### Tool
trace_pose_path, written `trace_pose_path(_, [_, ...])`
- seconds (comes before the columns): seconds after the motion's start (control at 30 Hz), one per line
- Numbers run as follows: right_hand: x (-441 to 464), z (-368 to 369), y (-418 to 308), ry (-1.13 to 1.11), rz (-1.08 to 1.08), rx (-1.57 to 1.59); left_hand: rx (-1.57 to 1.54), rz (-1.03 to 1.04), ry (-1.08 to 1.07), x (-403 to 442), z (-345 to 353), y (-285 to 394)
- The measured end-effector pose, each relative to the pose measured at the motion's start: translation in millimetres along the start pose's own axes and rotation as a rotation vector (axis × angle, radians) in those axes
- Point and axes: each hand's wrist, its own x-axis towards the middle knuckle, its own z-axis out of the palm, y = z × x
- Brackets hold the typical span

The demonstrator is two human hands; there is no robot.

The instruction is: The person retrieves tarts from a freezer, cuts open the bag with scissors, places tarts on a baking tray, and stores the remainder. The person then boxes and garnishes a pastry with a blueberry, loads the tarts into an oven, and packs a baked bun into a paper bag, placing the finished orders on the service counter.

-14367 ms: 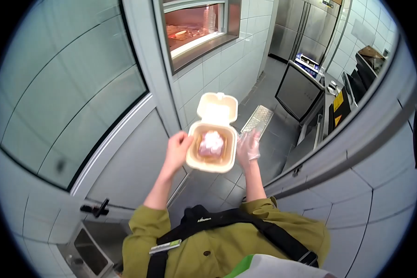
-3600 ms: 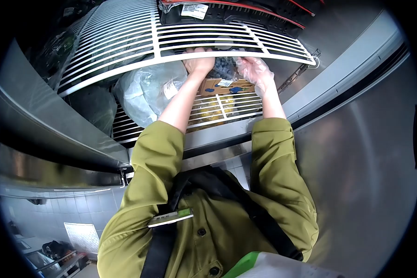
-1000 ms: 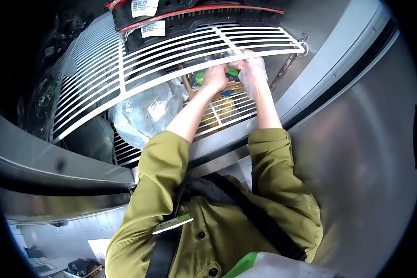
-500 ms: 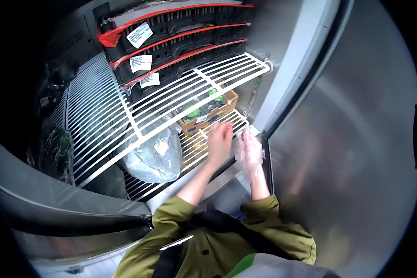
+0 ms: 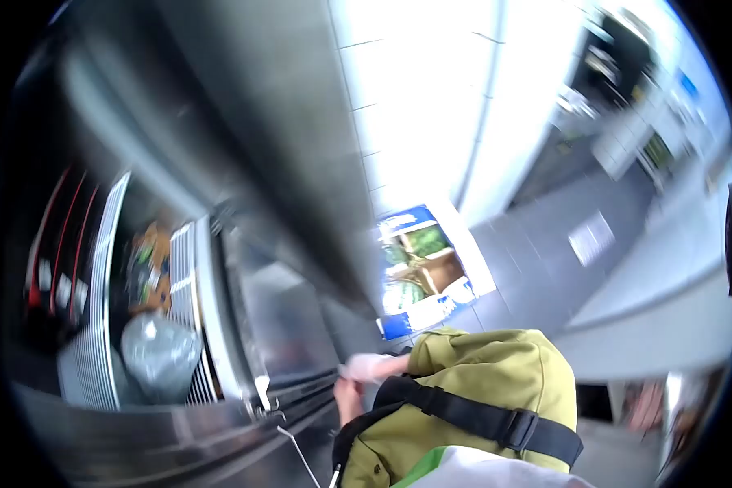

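My left hand [image 5: 348, 398], bare, is held low in front of my body, close to the steel front below the fridge shelves. Right beside it is my right hand [image 5: 368, 368], in a clear plastic glove. The two appear to meet at the fingers, but blur smears them, and I cannot make out anything held. Left of the hands, inside the open fridge, a grey plastic bag [image 5: 161, 354] rests on a white wire shelf [image 5: 185, 281]. A brown cardboard box [image 5: 161, 244] with plastic-wrapped contents is near it.
Beyond my hands, a blue and white cardboard box [image 5: 431, 315] with dividers holds watermelons [image 5: 427, 241] on the floor. The steel fridge door [image 5: 276, 146] stands open, blurred. Black crates [image 5: 53, 244] with red edges are at far left. Grey floor tiles [image 5: 537, 252] stretch right.
My view has swung right, away from the fridge, whose shelves are now at the left. Floor and watermelon box have come into view. My hands have moved from the shelf front to near my body.
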Motion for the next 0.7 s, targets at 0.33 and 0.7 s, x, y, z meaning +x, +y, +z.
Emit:
trace_pose_path(0.33, [-203,-126,170,0.382,0.443,0.278,0.942,0.472,-0.428,14,205,-132])
trace_pose_path(0.7, [-585,-229,493,1.637,0.225,2.014,0.82,0.646,-1.964,-288,722,-261])
